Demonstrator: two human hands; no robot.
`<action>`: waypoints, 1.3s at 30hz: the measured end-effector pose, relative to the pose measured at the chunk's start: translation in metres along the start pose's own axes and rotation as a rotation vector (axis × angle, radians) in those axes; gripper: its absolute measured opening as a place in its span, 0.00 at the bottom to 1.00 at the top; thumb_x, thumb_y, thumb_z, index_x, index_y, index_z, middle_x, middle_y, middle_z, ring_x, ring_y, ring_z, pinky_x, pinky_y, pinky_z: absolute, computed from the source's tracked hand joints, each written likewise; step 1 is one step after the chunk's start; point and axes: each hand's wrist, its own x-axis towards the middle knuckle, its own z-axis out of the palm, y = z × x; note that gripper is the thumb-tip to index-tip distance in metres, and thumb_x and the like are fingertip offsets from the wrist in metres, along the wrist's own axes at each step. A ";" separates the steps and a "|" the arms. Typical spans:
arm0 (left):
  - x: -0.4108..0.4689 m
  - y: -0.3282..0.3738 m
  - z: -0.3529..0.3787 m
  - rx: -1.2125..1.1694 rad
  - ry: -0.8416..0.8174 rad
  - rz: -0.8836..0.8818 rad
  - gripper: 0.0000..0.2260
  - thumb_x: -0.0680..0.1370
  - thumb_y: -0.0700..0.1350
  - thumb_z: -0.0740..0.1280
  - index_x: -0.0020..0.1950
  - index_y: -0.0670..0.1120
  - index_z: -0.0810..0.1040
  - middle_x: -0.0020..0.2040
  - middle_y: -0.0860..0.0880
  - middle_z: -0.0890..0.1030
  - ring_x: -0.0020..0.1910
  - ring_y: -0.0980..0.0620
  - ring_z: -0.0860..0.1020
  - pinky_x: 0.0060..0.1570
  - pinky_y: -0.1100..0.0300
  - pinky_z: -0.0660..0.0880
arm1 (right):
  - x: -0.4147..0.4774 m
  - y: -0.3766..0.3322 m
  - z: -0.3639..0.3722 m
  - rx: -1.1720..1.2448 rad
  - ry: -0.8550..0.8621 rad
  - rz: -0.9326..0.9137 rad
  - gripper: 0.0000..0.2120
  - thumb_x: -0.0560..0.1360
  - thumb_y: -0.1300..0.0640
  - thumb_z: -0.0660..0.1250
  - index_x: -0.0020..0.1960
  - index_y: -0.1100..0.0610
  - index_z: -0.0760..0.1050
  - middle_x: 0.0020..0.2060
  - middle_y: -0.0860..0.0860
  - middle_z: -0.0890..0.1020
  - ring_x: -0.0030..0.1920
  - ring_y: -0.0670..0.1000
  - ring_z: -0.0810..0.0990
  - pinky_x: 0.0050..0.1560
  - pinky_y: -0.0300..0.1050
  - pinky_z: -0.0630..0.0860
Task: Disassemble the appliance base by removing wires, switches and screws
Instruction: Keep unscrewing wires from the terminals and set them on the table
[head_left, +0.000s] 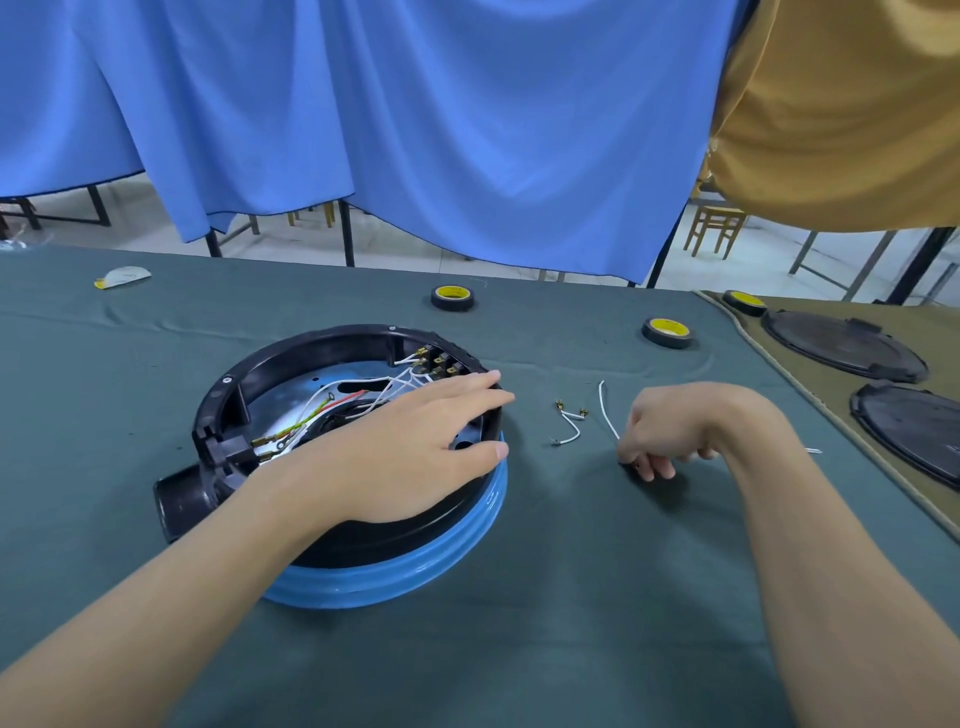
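Near the table's (571, 597) middle, the appliance base (426, 545) lies open side up, the left hand (410, 447) flat across its right rim, fingers straight. Toward the right edge the right hand (670, 431) curls its fingers round a loose white wire (603, 408), beside a short jumper (577, 430). Best lay it down there, keep the base pinned, and pull the remaining leads (395, 385) by their terminals.

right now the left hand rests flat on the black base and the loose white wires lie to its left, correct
No: the head view shows the loose white wires right of the black base, not left. The left hand does rest flat on it.
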 end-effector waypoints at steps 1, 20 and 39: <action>0.000 0.000 0.000 0.001 0.001 0.000 0.25 0.81 0.58 0.57 0.78 0.57 0.58 0.78 0.64 0.50 0.61 0.79 0.46 0.49 0.88 0.36 | 0.001 -0.001 0.001 -0.012 -0.010 -0.001 0.15 0.76 0.55 0.62 0.32 0.55 0.78 0.26 0.48 0.78 0.25 0.49 0.68 0.17 0.29 0.59; 0.000 -0.002 0.001 0.027 0.020 -0.010 0.24 0.81 0.58 0.57 0.77 0.60 0.58 0.77 0.66 0.50 0.68 0.75 0.47 0.57 0.83 0.40 | 0.003 0.010 -0.006 0.128 0.166 -0.005 0.20 0.76 0.43 0.66 0.35 0.57 0.76 0.25 0.49 0.75 0.26 0.52 0.69 0.27 0.38 0.66; -0.007 0.006 -0.014 0.240 0.048 0.023 0.19 0.80 0.60 0.57 0.69 0.58 0.70 0.73 0.62 0.66 0.70 0.55 0.67 0.66 0.56 0.65 | -0.017 -0.063 -0.013 1.039 1.050 -0.351 0.27 0.75 0.43 0.60 0.38 0.68 0.78 0.36 0.62 0.81 0.41 0.58 0.78 0.41 0.47 0.77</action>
